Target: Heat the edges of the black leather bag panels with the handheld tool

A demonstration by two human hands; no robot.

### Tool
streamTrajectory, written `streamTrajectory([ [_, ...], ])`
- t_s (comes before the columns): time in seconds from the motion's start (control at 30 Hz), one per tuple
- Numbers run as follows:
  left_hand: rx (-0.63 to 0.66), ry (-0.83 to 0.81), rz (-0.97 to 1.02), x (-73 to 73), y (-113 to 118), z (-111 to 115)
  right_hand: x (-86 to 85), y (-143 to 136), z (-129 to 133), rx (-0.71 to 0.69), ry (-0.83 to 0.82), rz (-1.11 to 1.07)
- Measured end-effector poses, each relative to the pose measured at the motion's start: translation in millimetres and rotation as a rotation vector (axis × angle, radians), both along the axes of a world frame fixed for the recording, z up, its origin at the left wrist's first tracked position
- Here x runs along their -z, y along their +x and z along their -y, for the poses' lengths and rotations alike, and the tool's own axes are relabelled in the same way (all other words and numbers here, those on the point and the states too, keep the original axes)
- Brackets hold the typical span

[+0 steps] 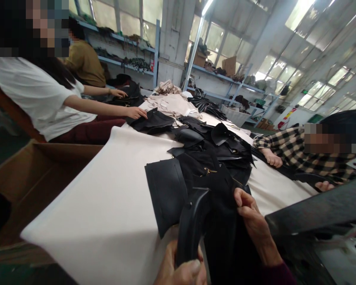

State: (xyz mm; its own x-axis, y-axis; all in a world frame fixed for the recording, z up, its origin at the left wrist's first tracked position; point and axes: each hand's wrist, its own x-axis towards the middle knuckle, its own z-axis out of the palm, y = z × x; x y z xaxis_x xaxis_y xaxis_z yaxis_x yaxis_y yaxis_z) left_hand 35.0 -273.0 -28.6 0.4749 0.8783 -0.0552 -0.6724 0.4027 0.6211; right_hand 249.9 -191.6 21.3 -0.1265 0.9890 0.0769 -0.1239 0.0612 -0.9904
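Observation:
My left hand (182,267) is closed round the lower end of a curved black strip (191,225), which looks like leather and stands up from the work. Black fabric (222,213) hangs beside it, and my right hand (250,213) pinches its edge between thumb and fingers. Just left of the strip lies a flat black panel (166,190) with a cut edge. A small gold-coloured metal piece (207,171) rests on the black material beyond my hands.
More black pieces (192,136) are heaped along the white-covered table (106,198). A cardboard box (56,158) stands at left. A person in white reaches in from the left; another in checks works at right, behind a dark machine arm (314,209).

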Motion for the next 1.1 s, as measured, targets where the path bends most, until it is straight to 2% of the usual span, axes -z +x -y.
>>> streamTrajectory([
  [0.17, -0.129, 0.084, 0.016, 0.9, -14.4, -14.0, -9.7, 0.0, 5.5, -0.003, -0.036, 0.061],
  [0.3, -0.12, 0.142, 0.041, 1.6, -19.8, -12.9, -15.9, -6.4, -2.5, -0.01, -0.09, 0.056],
  [0.43, -0.115, 0.07, 0.018, 0.6, -21.0, -6.9, -13.7, -7.0, -15.7, 0.001, -0.079, 0.15],
  [0.5, -0.133, 0.06, 0.021, 0.6, -22.1, -5.9, -8.1, -6.0, -23.7, 0.056, 0.019, 0.361],
  [0.63, -0.176, 0.053, 0.065, 2.2, -24.8, -6.4, 10.4, -15.8, -37.8, 0.249, 0.326, 1.068],
  [0.77, -0.216, 0.024, 0.051, 3.8, -28.5, -6.4, 21.3, -39.7, -36.4, 0.385, 0.427, 1.321],
  [0.87, -0.225, 0.014, 0.036, 4.4, -30.5, -6.6, 15.8, -54.9, -30.5, 0.441, 0.642, 1.66],
  [0.9, -0.223, 0.009, 0.032, 4.5, -30.7, -6.8, 12.6, -58.8, -30.5, 0.396, 0.71, 1.761],
  [0.97, -0.214, 0.002, 0.031, 4.8, -30.5, -7.4, 6.1, -65.1, -35.7, 0.198, 0.733, 1.841],
  [1.03, -0.205, -0.001, 0.04, 5.3, -30.2, -8.1, 0.8, -69.8, -47.0, -0.035, 0.611, 1.833],
  [1.1, -0.203, 0.001, 0.045, 6.0, -30.3, -8.8, -2.8, -72.9, -61.2, -0.186, 0.47, 1.837],
])
